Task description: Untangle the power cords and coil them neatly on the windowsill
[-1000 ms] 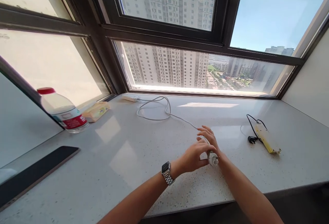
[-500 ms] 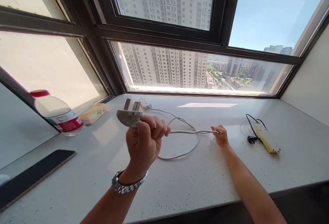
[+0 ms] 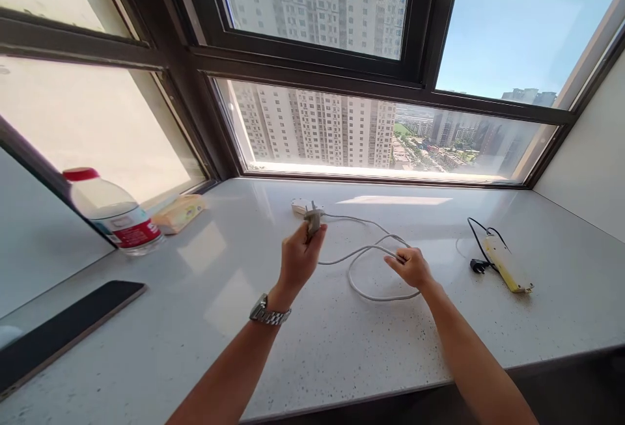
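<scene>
Sunlit towers fill the window (image 3: 312, 119) behind a pale speckled sill (image 3: 244, 321). Over its middle the left hand (image 3: 300, 257), a watch (image 3: 268, 313) on its wrist, is closed around a white plug (image 3: 312, 218), held upright above the surface with its prongs pointing up. From the plug a white cable (image 3: 364, 252) sags toward the right hand (image 3: 413, 267), whose fingers pinch it just above the sill; past that hand the cable lies in 1 loose loop and runs back to a small white block (image 3: 299, 205) behind the plug. Well to the right lies a yellowed power strip (image 3: 508, 262) with a black cord (image 3: 481, 230). At far left stand a red-capped bottle (image 3: 114, 213) and a yellow packet (image 3: 178, 212), with a dark tablet (image 3: 68, 330) nearer.
</scene>
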`<action>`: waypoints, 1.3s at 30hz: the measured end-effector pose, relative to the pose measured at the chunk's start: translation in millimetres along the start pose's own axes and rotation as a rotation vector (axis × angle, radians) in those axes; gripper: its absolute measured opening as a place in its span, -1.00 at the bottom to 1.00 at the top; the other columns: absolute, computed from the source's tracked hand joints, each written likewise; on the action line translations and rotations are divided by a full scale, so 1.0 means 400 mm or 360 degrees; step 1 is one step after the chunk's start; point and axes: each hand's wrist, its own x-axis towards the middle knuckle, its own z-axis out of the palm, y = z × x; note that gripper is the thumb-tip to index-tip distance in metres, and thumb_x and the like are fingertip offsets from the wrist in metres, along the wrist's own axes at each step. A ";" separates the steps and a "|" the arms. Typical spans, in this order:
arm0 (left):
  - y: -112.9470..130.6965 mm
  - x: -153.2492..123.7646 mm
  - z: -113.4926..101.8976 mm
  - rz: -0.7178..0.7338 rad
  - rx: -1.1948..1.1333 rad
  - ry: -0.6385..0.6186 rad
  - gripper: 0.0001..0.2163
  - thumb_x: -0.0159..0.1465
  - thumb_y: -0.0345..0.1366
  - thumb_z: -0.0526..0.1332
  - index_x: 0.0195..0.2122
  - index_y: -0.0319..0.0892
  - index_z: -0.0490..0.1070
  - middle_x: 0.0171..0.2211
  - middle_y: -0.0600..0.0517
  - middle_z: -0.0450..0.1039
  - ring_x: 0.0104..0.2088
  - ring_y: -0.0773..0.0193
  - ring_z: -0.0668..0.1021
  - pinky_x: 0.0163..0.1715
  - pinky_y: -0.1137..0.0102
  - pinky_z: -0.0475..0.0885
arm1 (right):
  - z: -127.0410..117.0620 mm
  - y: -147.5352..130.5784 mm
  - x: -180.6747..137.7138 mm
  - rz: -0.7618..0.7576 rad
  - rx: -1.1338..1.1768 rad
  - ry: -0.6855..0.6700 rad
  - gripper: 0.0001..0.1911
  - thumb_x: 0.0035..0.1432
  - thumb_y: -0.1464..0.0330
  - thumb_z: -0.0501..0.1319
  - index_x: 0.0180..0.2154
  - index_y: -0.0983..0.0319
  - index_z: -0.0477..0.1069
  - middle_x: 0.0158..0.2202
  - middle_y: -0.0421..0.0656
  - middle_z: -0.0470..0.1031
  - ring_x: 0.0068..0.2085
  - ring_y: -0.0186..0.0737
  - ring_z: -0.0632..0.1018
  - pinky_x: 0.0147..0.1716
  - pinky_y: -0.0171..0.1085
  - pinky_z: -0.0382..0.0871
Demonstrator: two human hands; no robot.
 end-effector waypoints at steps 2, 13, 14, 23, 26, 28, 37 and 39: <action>-0.009 -0.029 0.045 -0.0090 -0.0091 -0.0139 -0.63 0.17 -0.04 0.15 -0.64 -0.18 0.17 -0.72 0.21 -0.01 -0.66 0.47 0.12 -0.66 0.52 0.05 | 0.019 -0.032 -0.010 -0.0020 0.0157 -0.0073 -0.45 0.14 0.06 0.11 -0.66 0.18 -0.10 -0.68 -0.34 -0.12 -0.61 -0.42 -0.01 -0.61 -0.34 -0.13; 0.020 -0.183 0.159 0.0242 -0.0058 -0.1211 -0.75 0.21 -0.18 0.18 -0.54 -0.21 0.35 -0.64 0.13 0.29 -0.61 0.43 0.28 -0.57 0.51 0.14 | 0.077 -0.121 -0.020 0.0572 0.1771 0.0067 -0.62 0.12 0.03 0.12 -0.38 0.20 0.46 -0.35 -0.12 0.47 -0.33 -0.22 0.45 -0.38 -0.27 0.32; 0.024 -0.187 0.161 0.0273 0.0062 -0.1253 -0.80 0.21 -0.21 0.18 -0.48 -0.21 0.38 -0.61 0.11 0.34 -0.59 0.40 0.32 -0.56 0.50 0.15 | 0.073 -0.126 -0.020 0.0598 0.1912 -0.0009 -0.60 0.12 0.01 0.12 -0.31 0.18 0.49 -0.24 -0.09 0.51 -0.22 -0.17 0.47 -0.29 -0.23 0.35; 0.032 -0.199 0.156 0.0513 0.0430 -0.1584 -0.86 0.17 -0.46 0.17 -0.32 -0.14 0.49 -0.43 0.04 0.55 -0.40 0.27 0.55 -0.48 0.48 0.20 | 0.034 -0.122 -0.011 0.0318 0.1977 -0.0250 -0.42 0.18 -0.12 -0.08 -0.10 0.07 0.49 0.15 -0.15 0.38 0.19 -0.03 0.31 0.13 0.02 0.14; 0.035 -0.206 0.161 0.0487 0.0532 -0.1602 -0.87 0.17 -0.45 0.18 -0.29 -0.17 0.48 -0.39 0.00 0.57 -0.37 0.20 0.57 -0.48 0.46 0.22 | 0.033 -0.130 -0.012 0.0275 0.1831 -0.0270 -0.40 0.19 -0.12 -0.11 -0.06 0.08 0.47 0.14 -0.13 0.38 0.18 -0.01 0.33 0.14 0.04 0.16; 0.037 -0.208 0.163 0.0457 0.0598 -0.1590 -0.89 0.19 -0.39 0.18 -0.27 -0.18 0.47 -0.39 -0.02 0.57 -0.37 0.16 0.58 -0.48 0.44 0.23 | 0.031 -0.140 -0.012 0.0310 0.1847 -0.0184 -0.42 0.18 -0.09 -0.06 -0.08 0.12 0.49 0.13 -0.10 0.39 0.17 0.02 0.36 0.12 0.04 0.20; 0.035 -0.201 0.164 0.0617 0.0376 -0.1606 -0.89 0.24 -0.37 0.16 -0.32 -0.14 0.49 -0.41 0.02 0.56 -0.43 0.28 0.56 -0.50 0.49 0.21 | 0.010 -0.157 0.007 0.0364 0.2157 0.0090 -0.43 0.21 -0.07 -0.11 -0.15 0.14 0.49 0.05 -0.08 0.46 0.11 -0.02 0.42 0.10 0.01 0.26; 0.033 -0.197 0.160 0.0610 0.0297 -0.1581 -0.86 0.22 -0.44 0.14 -0.30 -0.14 0.49 -0.40 0.04 0.57 -0.43 0.31 0.56 -0.49 0.50 0.22 | 0.015 -0.154 0.007 0.0330 0.2122 0.0042 -0.41 0.20 -0.10 -0.09 -0.13 0.14 0.48 -0.01 -0.06 0.50 0.05 -0.02 0.47 0.07 0.01 0.29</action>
